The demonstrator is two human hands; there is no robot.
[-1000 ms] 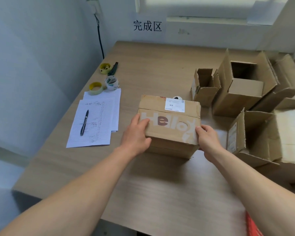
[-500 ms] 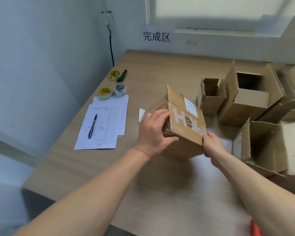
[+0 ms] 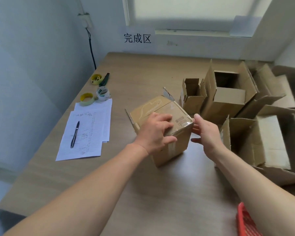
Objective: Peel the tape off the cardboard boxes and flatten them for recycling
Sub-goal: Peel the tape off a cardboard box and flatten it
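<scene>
Cardboard box (image 3: 162,126) stands near the middle of the table (image 3: 143,193), turned so one corner points at the person and a taped face looks upward; I take that turn as a way to bring the clear tape (image 3: 180,129) over its near right edge within reach. That tape wraps the upper edge and runs down the near side in a glossy strip, and it looks intact, so the peeling on this box seems not yet begun. The left hand (image 3: 156,133) lies on top with fingers spread flat over the upper face and the thumb hooked down the near side, pressing the box to the table, probably to steady it. The right hand (image 3: 205,132) sits just beside the right corner, fingers loosely extended toward the taped edge and holding nothing; whether the fingertips touch the cardboard I cannot tell. It seems poised to hunt for a tape end. Flaps stick out on the far and left sides, so that end appears open already. To the right, close by, a cluster of opened boxes (image 3: 226,94) stands with flaps up, presumably waiting to be flattened. On the left lie lined sheets of paper (image 3: 90,132) with a pen (image 3: 75,134) on them, and beyond those, tape rolls (image 3: 95,97), kept well apart from the work. A sign (image 3: 137,38) with printed characters hangs on the far wall, and a red basket (image 3: 245,222) peeks in at the near right.
</scene>
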